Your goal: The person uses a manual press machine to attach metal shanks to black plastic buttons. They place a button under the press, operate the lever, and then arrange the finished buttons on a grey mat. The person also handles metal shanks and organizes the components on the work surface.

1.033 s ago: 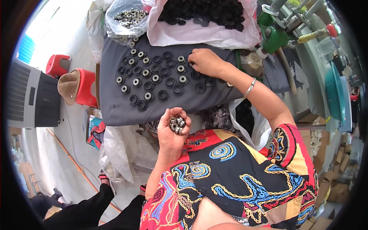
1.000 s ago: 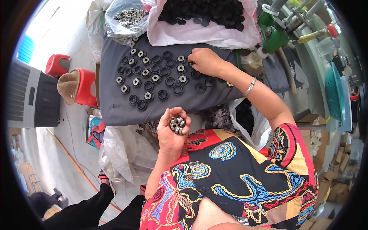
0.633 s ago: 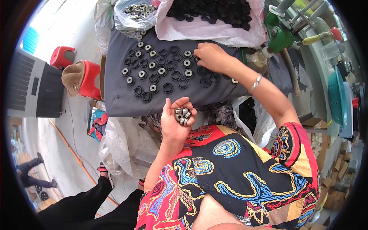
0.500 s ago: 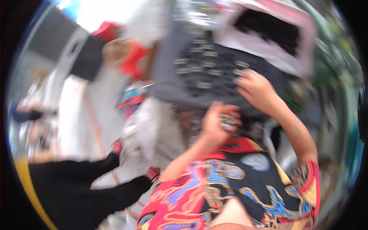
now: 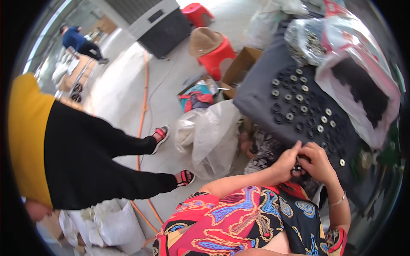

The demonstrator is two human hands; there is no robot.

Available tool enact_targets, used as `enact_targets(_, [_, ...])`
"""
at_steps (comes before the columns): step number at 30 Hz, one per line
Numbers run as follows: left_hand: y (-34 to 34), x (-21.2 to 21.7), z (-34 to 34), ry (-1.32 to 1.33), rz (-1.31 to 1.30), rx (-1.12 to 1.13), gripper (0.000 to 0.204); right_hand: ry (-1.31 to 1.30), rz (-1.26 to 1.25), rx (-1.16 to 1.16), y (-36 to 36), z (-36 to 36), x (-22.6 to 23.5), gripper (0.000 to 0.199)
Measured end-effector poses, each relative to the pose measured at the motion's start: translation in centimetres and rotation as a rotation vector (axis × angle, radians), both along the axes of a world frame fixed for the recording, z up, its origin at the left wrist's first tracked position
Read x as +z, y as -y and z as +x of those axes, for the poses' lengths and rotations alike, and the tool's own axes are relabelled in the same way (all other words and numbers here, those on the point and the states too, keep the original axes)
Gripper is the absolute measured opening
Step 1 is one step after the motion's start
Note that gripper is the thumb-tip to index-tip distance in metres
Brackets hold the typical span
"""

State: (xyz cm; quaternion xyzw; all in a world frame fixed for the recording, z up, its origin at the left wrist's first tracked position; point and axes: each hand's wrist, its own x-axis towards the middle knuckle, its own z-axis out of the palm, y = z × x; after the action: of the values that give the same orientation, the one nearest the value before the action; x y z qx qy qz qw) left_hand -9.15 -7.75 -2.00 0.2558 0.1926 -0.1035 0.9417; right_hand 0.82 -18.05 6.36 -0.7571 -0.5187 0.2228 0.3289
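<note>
My left hand (image 5: 285, 165) and my right hand (image 5: 317, 163) meet at the table's near edge, fingers curled in. Some small shiny metal parts (image 5: 296, 168) show between them; their exact shape is hard to make out. Both hands are closed around these, and the fingers partly hide them. Just beyond, many black rings (image 5: 300, 126) are spread over the dark grey cloth (image 5: 260, 91) of the table. Pale metal rings (image 5: 320, 128) lie among the black ones, several seeming to sit inside them.
At the table's far side are an open bag of black pieces (image 5: 348, 85) and a clear bag of metal parts (image 5: 314, 42). A white sack (image 5: 209, 141) stands left of the table. A person in yellow and black (image 5: 85, 149) stands at my left. Orange cords (image 5: 144, 115) cross the floor.
My right hand has left the rings on the cloth and come back to my left hand. The view has swung left, showing more of the floor and the standing person.
</note>
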Motion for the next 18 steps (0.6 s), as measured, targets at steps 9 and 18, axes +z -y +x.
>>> enact_targets(9, [-0.9, 2.8, 1.0, -0.15, -0.026, 0.023, 0.048, -0.167, 0.109, -0.083, 1.0, 1.8, -0.9, 0.022])
enact_targets(18, [-1.4, 1.6, 1.3, -0.019, -0.146, 0.015, 0.049, 0.478, -0.014, -0.502, 3.9, 14.7, -0.3, 0.022])
